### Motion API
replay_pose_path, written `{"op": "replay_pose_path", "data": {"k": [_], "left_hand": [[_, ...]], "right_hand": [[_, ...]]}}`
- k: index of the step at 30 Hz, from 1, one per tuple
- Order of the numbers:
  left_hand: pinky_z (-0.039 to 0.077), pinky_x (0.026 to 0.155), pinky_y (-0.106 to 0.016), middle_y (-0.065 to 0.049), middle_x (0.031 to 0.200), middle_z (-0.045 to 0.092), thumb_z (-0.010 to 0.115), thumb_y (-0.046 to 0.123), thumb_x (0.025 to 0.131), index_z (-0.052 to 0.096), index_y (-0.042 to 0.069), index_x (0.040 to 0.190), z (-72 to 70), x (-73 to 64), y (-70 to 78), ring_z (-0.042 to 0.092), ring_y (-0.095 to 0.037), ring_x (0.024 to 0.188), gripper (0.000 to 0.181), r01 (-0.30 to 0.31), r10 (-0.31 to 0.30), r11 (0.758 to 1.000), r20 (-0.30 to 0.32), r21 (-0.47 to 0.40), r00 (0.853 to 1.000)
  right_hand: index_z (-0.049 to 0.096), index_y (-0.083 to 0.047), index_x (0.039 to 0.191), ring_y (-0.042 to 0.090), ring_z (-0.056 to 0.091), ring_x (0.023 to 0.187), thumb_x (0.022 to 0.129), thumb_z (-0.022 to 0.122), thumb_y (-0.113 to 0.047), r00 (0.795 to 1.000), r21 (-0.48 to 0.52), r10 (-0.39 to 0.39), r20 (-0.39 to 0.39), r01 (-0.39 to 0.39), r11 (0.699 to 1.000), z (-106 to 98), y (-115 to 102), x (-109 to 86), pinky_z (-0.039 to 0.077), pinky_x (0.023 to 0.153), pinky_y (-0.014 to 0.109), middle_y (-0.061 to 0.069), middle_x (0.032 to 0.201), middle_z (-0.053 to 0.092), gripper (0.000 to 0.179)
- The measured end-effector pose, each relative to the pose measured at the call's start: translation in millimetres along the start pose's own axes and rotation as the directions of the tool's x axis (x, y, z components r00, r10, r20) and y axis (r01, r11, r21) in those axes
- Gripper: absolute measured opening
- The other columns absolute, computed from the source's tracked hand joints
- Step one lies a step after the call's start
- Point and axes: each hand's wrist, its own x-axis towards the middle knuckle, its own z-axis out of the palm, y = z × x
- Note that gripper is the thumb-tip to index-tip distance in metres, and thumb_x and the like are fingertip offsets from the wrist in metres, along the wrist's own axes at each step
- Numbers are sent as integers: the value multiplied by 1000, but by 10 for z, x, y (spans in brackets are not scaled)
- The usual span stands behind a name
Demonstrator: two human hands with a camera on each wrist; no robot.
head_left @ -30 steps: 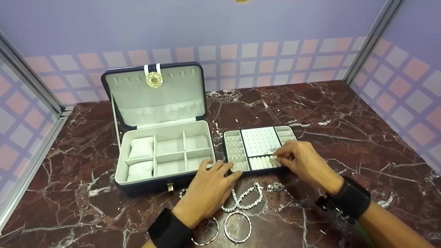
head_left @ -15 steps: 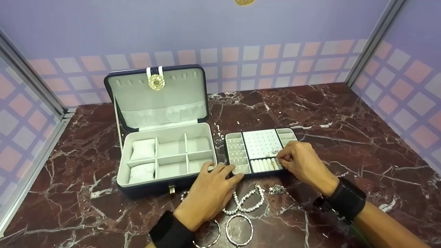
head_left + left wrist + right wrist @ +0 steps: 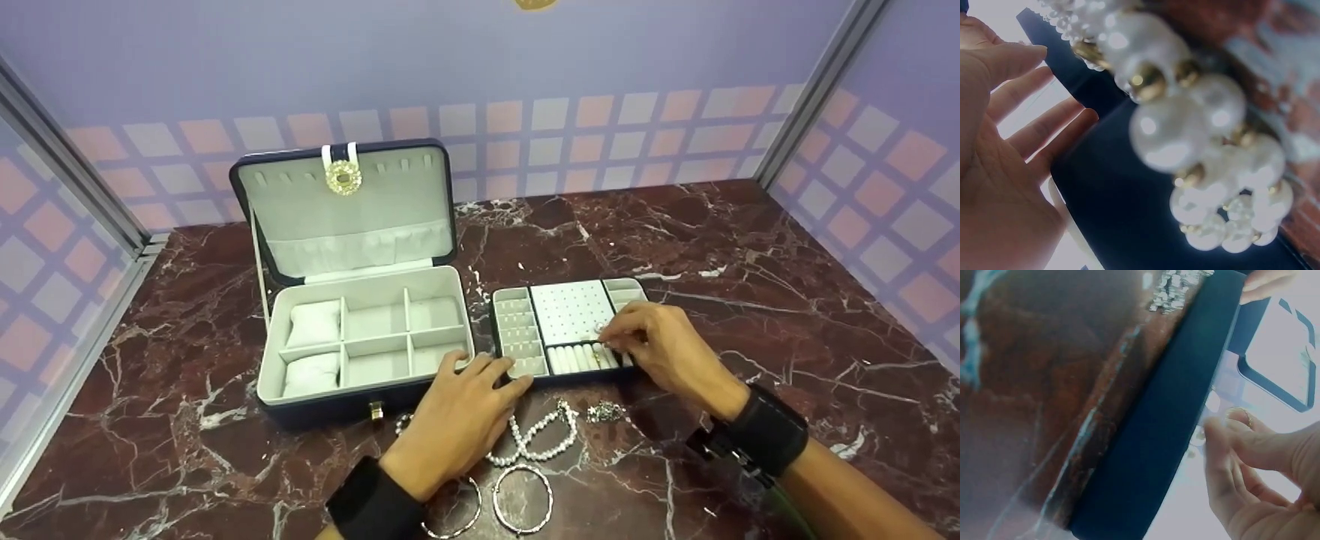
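Observation:
My left hand (image 3: 457,412) rests with spread fingers along the near right edge of the jewellery box (image 3: 300,409) and the near left corner of the removable tray (image 3: 517,294). Beneath its palm, a string of pearl beads (image 3: 1168,132) fills the left wrist view. My right hand (image 3: 664,349) is over the tray's lower right, thumb and fingertips pinched together at a small piece of jewellery, mostly hidden. Close by, a gold ring (image 3: 598,352) sits among the ring rolls (image 3: 571,360). Pearl earrings (image 3: 1198,435) show beside the fingertips in the right wrist view.
A pearl necklace (image 3: 551,452) lies in front of the tray, with a small silvery jewellery cluster (image 3: 604,412) to its right. Two bangles (image 3: 523,531) lie nearer me. The box's lid (image 3: 341,217) stands raised, and cushions (image 3: 314,324) fill its left compartments.
My right fingertips have shifted slightly at the ring rolls and the perforated panel's lower edge. My left hand has stayed in place. The head view has moved a little.

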Motion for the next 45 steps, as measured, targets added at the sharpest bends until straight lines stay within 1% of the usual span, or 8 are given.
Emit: {"op": "replay_pose_path", "data": {"k": [7,13,18,26,31,34,40,45], "left_hand": [[46,107,-47,-2,138,66,61,35,100,64,28,136,6,-8,-6,62,-21,123,38,-1,1,1000,-6,-7,1000],[46,107,-48,-2,138,66,60,35,100,64,28,137,13,0,-3,62,-21,123,37,1,-1,1000,7,3,1000],[46,107,-48,-2,138,66,61,35,100,64,28,136,9,6,1,62,-22,123,37,2,-2,1000,10,-3,1000],[45,108,-48,-2,141,65,61,36,100,64,29,138,-8,2,9,61,-21,125,39,8,-8,1000,26,-4,1000],[45,109,-49,-2,141,64,60,35,100,63,28,138,-13,-1,7,61,-22,125,38,10,-9,1000,30,-14,999],[45,109,-49,-2,141,64,60,35,100,63,28,138,-8,2,5,61,-22,126,38,9,-8,1000,30,-19,1000],[46,107,-48,-2,140,65,62,35,99,64,29,137,3,-7,-3,61,-21,124,39,5,-5,1000,19,-9,1000],[46,106,-48,-2,138,66,62,35,99,64,29,137,3,-3,-6,62,-21,122,39,1,-1,1000,6,-9,1000]], "right_hand": [[81,-11,95,20,74,88,83,75,6,998,-26,-57,34,58,998,3,22,22,63,82,33,2,96,78,22],[82,-10,90,19,73,84,78,81,6,989,-76,-147,-4,147,986,40,73,32,62,74,26,3,93,76,20],[82,-12,86,19,75,82,77,81,5,996,-18,-89,-6,89,996,62,91,22,63,74,26,2,90,78,19],[82,-18,86,19,75,84,80,82,-2,998,-7,52,-33,-52,999,78,77,3,63,77,35,2,91,80,17],[82,-20,85,18,68,91,76,84,-1,999,-45,19,-38,-21,999,82,99,11,59,86,40,-2,90,77,21],[82,-18,87,17,69,88,77,83,-1,1000,-50,14,-26,-15,999,79,107,7,61,82,34,0,91,77,19],[82,-14,93,13,69,76,83,78,-1,990,15,138,23,-138,990,62,83,-17,58,65,21,7,94,79,16],[81,-14,90,12,70,75,82,81,-4,994,-16,113,15,-113,994,66,69,-8,59,66,21,6,91,80,13]]}}
